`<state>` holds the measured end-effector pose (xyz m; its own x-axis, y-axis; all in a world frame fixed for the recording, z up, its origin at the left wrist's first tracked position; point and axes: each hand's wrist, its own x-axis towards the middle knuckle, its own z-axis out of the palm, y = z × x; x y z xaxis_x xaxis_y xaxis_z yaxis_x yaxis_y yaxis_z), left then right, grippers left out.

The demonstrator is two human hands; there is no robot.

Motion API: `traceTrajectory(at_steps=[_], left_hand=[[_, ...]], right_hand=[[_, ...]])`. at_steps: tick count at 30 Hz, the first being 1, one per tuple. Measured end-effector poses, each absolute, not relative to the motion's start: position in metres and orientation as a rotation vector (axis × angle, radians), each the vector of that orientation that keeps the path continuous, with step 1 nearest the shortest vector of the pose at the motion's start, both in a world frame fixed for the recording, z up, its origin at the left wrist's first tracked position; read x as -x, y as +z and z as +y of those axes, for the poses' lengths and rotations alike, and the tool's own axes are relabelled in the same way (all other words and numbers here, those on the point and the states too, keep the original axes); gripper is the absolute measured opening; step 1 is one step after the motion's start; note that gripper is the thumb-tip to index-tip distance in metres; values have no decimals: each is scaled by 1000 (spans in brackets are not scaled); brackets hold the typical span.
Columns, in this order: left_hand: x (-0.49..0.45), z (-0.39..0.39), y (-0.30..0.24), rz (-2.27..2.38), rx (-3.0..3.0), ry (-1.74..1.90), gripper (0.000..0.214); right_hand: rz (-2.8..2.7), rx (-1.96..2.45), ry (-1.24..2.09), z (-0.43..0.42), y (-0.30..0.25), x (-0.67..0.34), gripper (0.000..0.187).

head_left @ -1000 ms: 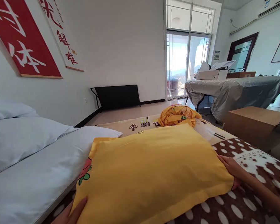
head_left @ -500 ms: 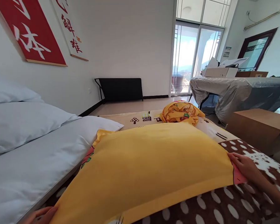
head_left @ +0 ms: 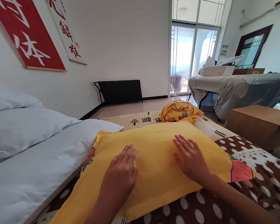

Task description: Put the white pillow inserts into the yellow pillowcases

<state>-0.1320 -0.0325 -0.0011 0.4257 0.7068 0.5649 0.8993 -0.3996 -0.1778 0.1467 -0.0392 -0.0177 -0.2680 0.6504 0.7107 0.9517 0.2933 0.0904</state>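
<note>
A plump pillow in a yellow pillowcase (head_left: 155, 161) lies across the bed, with red printed fruit at its left and right ends. On its left-middle part rests my left hand (head_left: 122, 169), palm down with fingers stretched out. My right hand (head_left: 189, 158) lies on the right-middle part, its fingers also extended and slightly apart. Neither hand grips the cloth. Under the pillow spreads a brown and cream patterned blanket (head_left: 200, 207) with white spots.
Several white pillows (head_left: 49, 158) are stacked on the left. Beyond the yellow pillow sits a bundled yellow printed cloth (head_left: 179, 112). At right stand a brown box (head_left: 254, 124) and a plastic-covered table (head_left: 228, 88) with boxes on it. A folded black frame (head_left: 120, 91) leans by the wall.
Both hands have let go of the pillow's left and right ends and moved inward onto its top. The red print at the right corner is now uncovered.
</note>
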Motion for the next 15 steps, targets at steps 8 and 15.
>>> traceTrajectory(at_steps=[8, 15], left_hand=[[121, 15, -34, -1636, 2329, -442, 56], [281, -35, -125, -1956, 2117, -665, 63]], right_hand=[[-2087, 1531, -431, 6, -56, -138, 48], [-1781, 2031, -506, -48, -144, -315, 49]])
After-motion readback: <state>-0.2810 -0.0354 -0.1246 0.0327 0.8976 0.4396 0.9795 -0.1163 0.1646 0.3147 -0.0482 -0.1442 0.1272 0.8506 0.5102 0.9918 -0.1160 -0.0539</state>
